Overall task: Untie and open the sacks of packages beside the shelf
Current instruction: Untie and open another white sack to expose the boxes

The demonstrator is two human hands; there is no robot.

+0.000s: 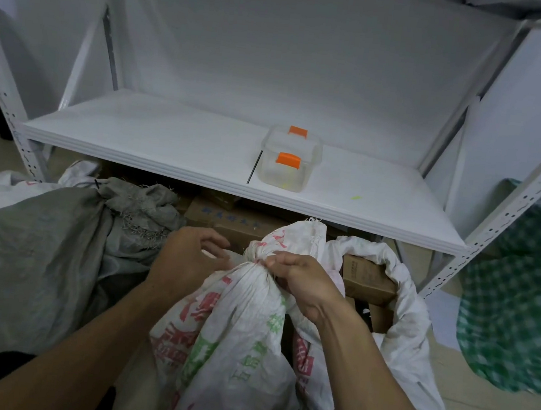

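On the near left lies a grey sack (41, 247). Its neck is bunched and bound with a dark tie, so it looks yet to be opened. In the near middle, just below the front edge of the shelf (136, 137), stands the white printed sack (230, 351). It is woven, with red and green lettering, and its mouth is gathered tight under a knot (255, 253). This seems to be the sack in hand, and it is not yet open.

The left hand (187, 253) hovers just beside the knot with its fingers loosely curled. A pale strip shows among them, but I cannot tell whether they pinch it. The right hand (302, 275) pinches the cloth at the knot.

To the right a plain white sack (409, 296) gapes wide, with a cardboard box (368, 278) showing inside, so that one looks done. As far as shows, one sack is open and two are left.
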